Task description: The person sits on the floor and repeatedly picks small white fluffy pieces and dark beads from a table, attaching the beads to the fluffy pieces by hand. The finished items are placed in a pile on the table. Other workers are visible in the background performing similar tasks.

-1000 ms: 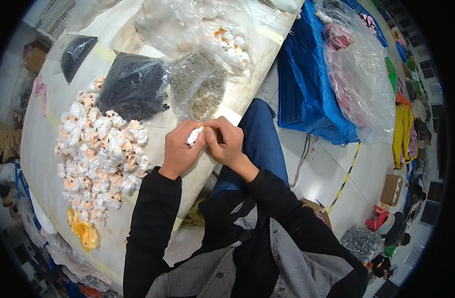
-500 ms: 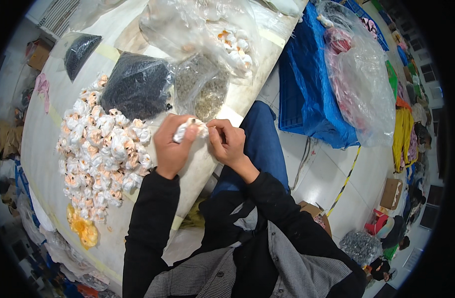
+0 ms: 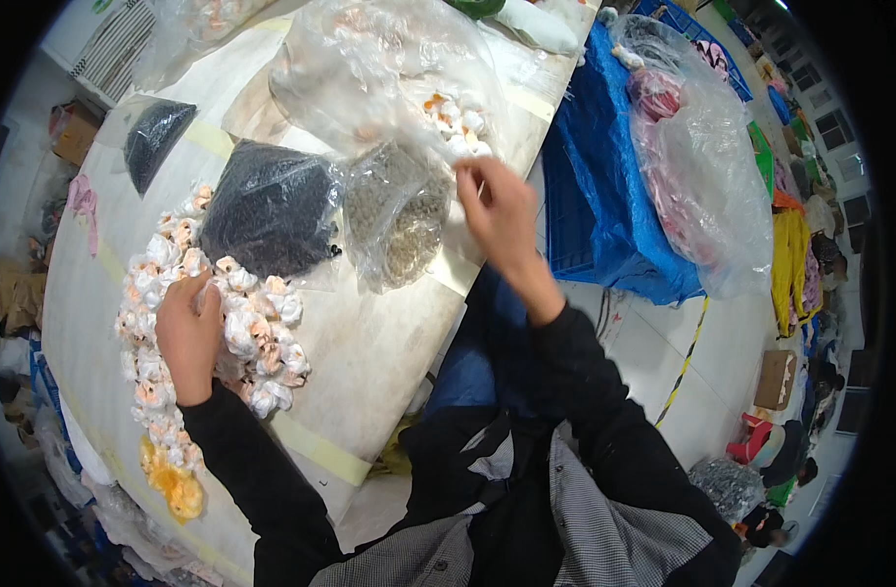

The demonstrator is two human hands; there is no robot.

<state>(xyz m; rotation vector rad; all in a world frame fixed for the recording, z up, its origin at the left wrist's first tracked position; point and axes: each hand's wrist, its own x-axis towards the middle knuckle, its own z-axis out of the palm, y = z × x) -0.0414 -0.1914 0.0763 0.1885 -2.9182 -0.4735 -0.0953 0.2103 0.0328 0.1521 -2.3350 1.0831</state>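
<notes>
My left hand (image 3: 188,333) rests over the pile of white-and-peach cloth flower heads (image 3: 237,333), its thumb and fingers a little apart. No flower head can be made out in its grasp. My right hand (image 3: 505,215) is raised by the table's right edge, fingers bent and thumb apart, with nothing visible in it. Just beyond its fingertips lie white-and-orange flower heads (image 3: 458,117) at the mouth of a large clear plastic bag (image 3: 360,68). Between my hands sit a bag of small black pieces (image 3: 270,210) and a clear bag of brownish-green pieces (image 3: 399,215).
A smaller bag of black bits (image 3: 159,137) stands at the far left of the table (image 3: 340,362). Yellow flower pieces (image 3: 177,484) lie at the pile's near end. Right of the table stands a blue crate (image 3: 572,196) with blue sheeting and a filled clear bag (image 3: 707,176).
My hands have come apart from the white flower head they held together. The left has moved left onto the pile; the right has gone up and right, toward the white-and-orange flower heads.
</notes>
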